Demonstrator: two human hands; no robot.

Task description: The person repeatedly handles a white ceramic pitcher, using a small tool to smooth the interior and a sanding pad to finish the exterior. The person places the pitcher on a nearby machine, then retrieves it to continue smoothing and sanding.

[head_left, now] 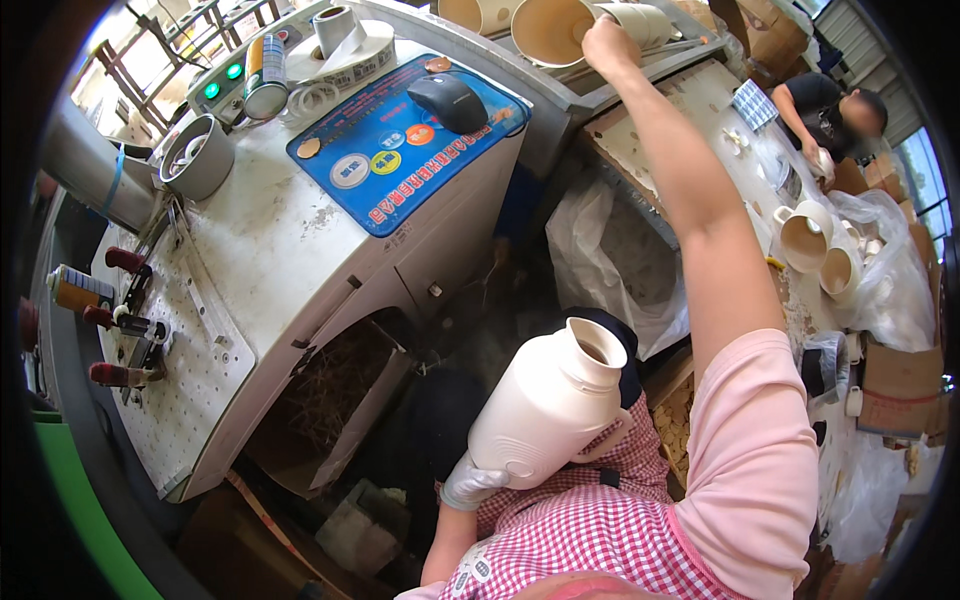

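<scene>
Over the red-and-white checked cloth apron (590, 525), the glossy cream bottle-shaped jug (545, 405) leans, its base held by the white-gloved left hand (474, 484), apparently for steadiness, freeing the curled right hand (611, 48), grip unclear, to reach the cream round-mouthed cylinder (548, 32).

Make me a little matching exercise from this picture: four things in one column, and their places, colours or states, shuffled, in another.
Things
1. Computer mouse
2. Left hand
3. Right hand
4. Checked garment

Places, colours, states
A. At the rim of a cream container
B. Pinkish red and white
C. Gloved, at the base of a cream bottle
D. On a blue mat

Pairs: 1-D, 2-C, 3-A, 4-B
</scene>
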